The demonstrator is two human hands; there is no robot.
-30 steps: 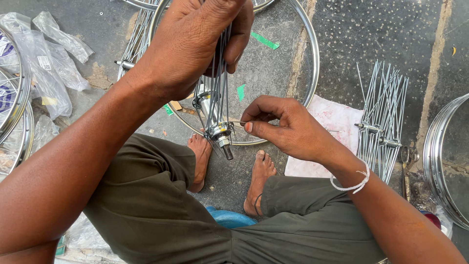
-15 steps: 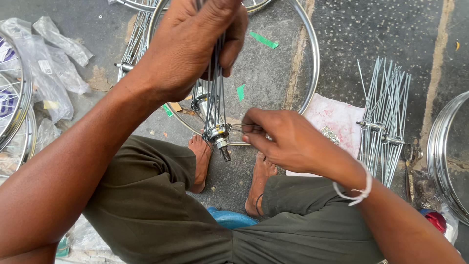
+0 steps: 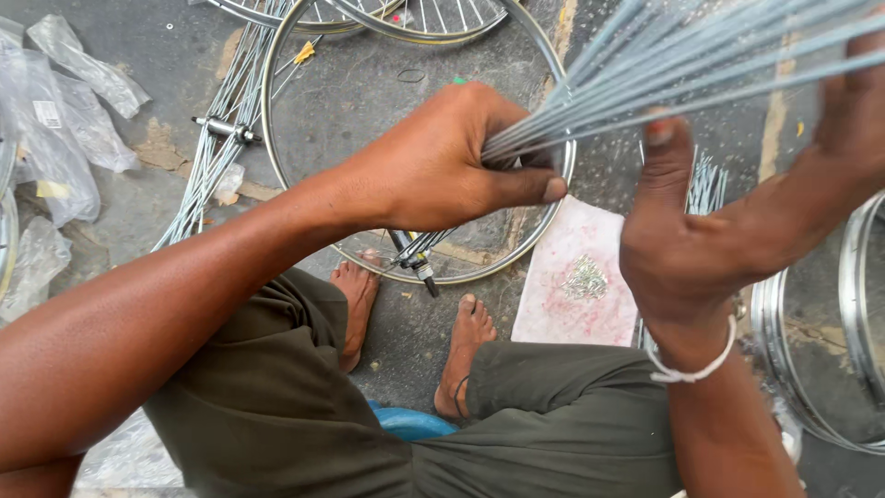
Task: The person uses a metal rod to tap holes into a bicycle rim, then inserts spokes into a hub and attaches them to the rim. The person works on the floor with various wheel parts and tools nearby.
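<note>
At the far left of the frame, crumpled clear plastic bags [image 3: 55, 138] lie on the concrete floor [image 3: 157, 55], set out of the working space. Just right of them, at upper left, a second hub with loose spokes [image 3: 221, 129] is laid flat on the ground. A bare wheel rim [image 3: 277, 138] lies in the upper middle, directly in front of the bare feet [image 3: 355, 304], so that it sits within reach of the seated person.

Near the centre, the left hand [image 3: 433, 175] is clenched around a bundle of spokes [image 3: 664, 65], gripped close to where they leave the hub [image 3: 415, 258]; the hub hangs below the fist, above the near edge of the rim, and the spokes are thereby gathered into one sheaf rising toward the upper right corner. The grip seems meant to keep the spokes from splaying.

In the lower middle right, a pale cloth [image 3: 572, 304] is spread on the floor with a small heap of spoke nipples [image 3: 585, 277] on it, probably kept together so that none roll away.

At right, the right hand [image 3: 701, 249] is raised with thumb extended, its fingers pressed against the upper run of the sheaf; whether the fingers are wrapped around it cannot be told. More rims [image 3: 802, 369] are stacked at the right edge.
</note>
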